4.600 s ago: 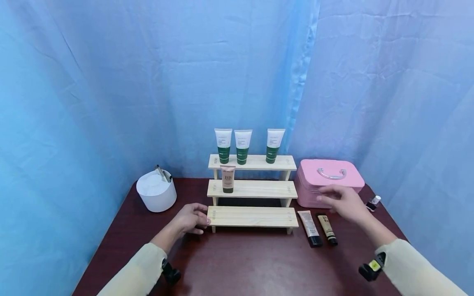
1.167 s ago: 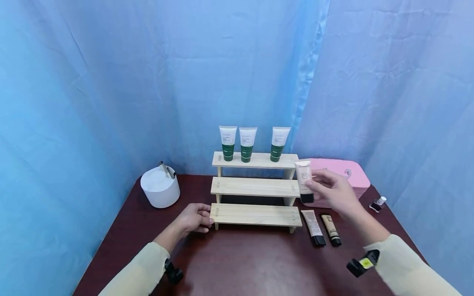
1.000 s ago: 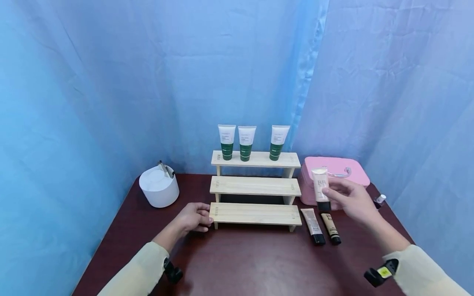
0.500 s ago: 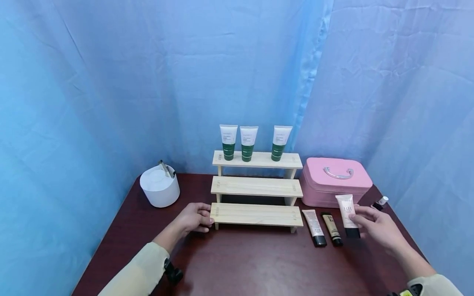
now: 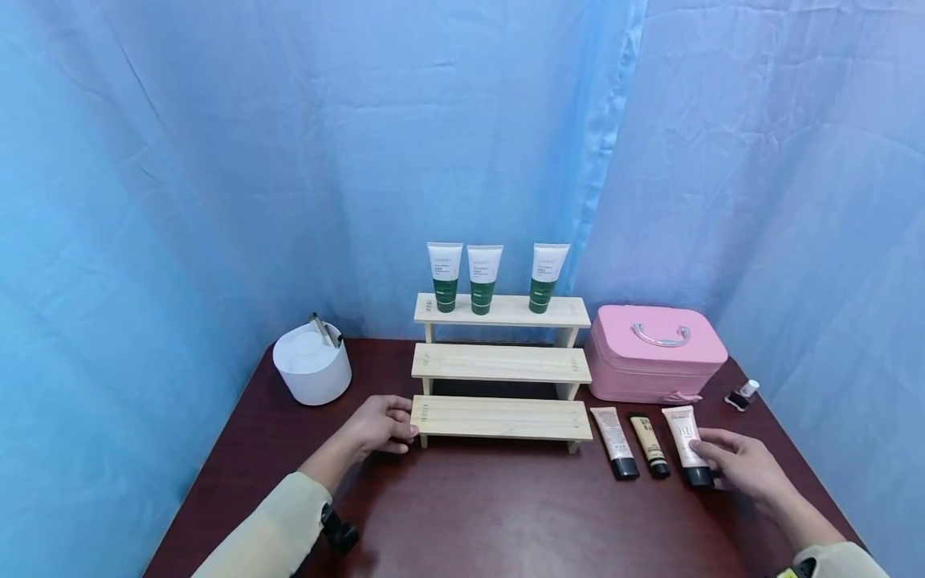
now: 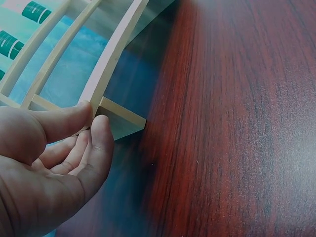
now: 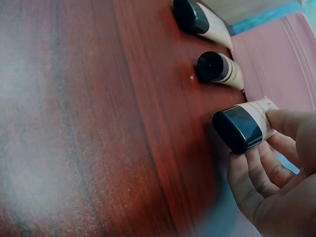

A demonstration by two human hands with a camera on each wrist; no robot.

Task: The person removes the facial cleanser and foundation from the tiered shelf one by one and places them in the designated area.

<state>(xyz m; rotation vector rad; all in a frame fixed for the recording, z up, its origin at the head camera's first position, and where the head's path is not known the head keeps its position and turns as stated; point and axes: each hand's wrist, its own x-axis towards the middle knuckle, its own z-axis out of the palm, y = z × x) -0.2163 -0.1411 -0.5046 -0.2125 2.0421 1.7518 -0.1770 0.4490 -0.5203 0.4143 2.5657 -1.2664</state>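
My right hand [image 5: 744, 466] pinches a pale pink BB cream tube [image 5: 685, 437] with a black cap, between thumb and fingers. The tube lies low at the table, cap toward me, right of two other tubes. In the right wrist view, its black cap [image 7: 237, 129] faces the camera, fingertips under its side. My left hand [image 5: 376, 425] grips the left end of the lowest step of a three-tier wooden display stand [image 5: 502, 417]. Thumb and forefinger meet at the board's corner in the left wrist view. Three white-and-green tubes [image 5: 482, 281] stand on the top tier.
A pink tube [image 5: 613, 441] and a gold tube [image 5: 648, 443] lie right of the stand. Behind them sits a pink case [image 5: 654, 361] with a silver handle. A nail polish bottle [image 5: 742, 395] is at the right edge, a white round container [image 5: 312, 369] at the left.
The BB cream tube was taken off the middle tier by my right hand, then carried right and lowered beside the gold tube. My left hand has kept its place on the stand.
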